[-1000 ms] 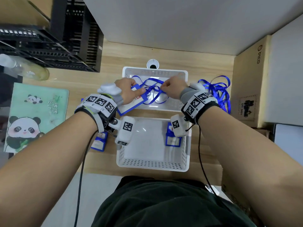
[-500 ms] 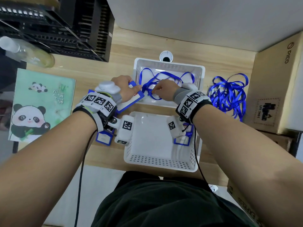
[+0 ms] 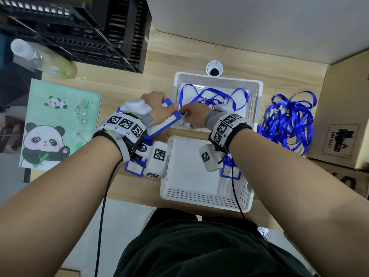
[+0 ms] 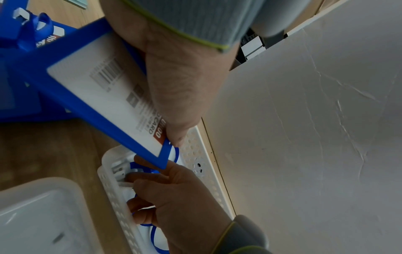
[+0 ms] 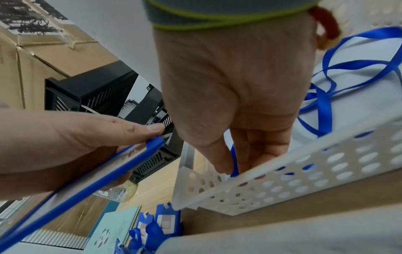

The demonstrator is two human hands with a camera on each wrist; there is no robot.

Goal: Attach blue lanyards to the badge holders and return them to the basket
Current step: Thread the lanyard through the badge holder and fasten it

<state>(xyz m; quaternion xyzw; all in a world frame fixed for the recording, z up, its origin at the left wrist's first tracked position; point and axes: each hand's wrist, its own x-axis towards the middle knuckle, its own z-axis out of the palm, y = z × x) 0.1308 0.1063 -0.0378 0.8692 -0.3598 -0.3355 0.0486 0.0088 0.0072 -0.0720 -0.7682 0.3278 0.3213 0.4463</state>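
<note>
My left hand grips a blue-framed badge holder at the left rim of the far white basket. My right hand reaches into that basket's near-left corner and pinches the clip end of a blue lanyard just below the holder's corner. The rest of the lanyard lies looped on the basket floor. In the left wrist view the right hand holds a white clip piece by the basket wall.
A near white basket holds a badge holder at its right side. More badge holders lie on the desk under my left wrist. A pile of blue lanyards, a cardboard box, a panda notebook and black trays surround them.
Both hands shifted toward the far basket's near-left corner. The right hand dropped from the lanyard loops down to the clip end beside the holder's corner.
</note>
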